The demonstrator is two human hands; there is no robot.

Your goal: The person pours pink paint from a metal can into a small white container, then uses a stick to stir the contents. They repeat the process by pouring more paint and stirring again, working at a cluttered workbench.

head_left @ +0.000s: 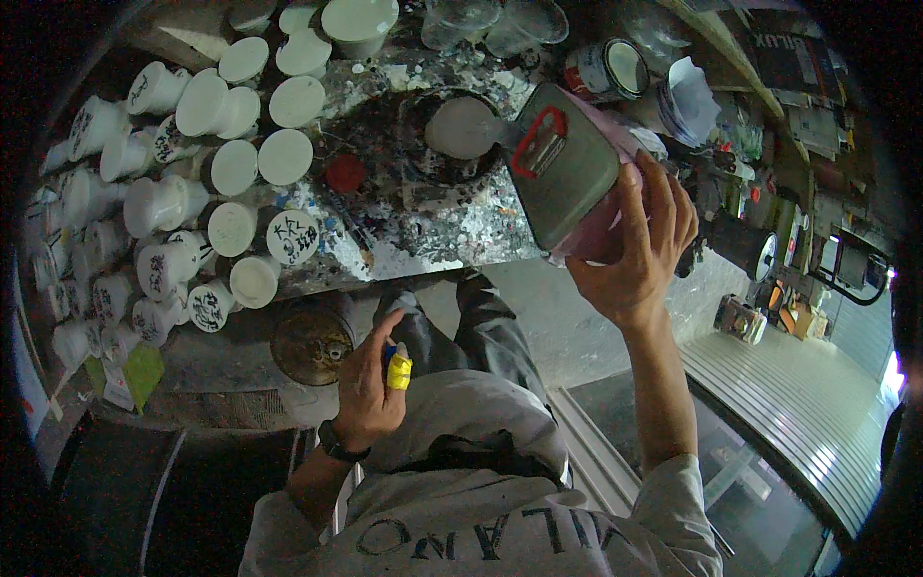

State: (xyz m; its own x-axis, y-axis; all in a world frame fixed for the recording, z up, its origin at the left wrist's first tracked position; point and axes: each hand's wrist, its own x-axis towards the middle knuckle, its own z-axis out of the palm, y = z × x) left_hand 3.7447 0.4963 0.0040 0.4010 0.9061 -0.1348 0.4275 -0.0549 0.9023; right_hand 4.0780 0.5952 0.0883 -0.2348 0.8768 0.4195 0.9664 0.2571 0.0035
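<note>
My right hand (636, 245) grips a large rectangular grey can (567, 163) with a red handle, tilted so that white liquid runs from its spout into a round container (461, 128) on the paint-spattered bench (423, 231). My left hand (368, 385) is held low near my lap, closed on a small yellow and blue object (397, 369). A red cap (345, 173) lies on the bench to the left of the round container.
Several white lidded tubs (260, 159) crowd the bench's left side, some with black markings. A round metal tin (608, 69) and clear cups (481, 24) stand at the back. A rusty round disc (311, 344) sits below the bench. Cluttered shelves (798, 106) fill the right.
</note>
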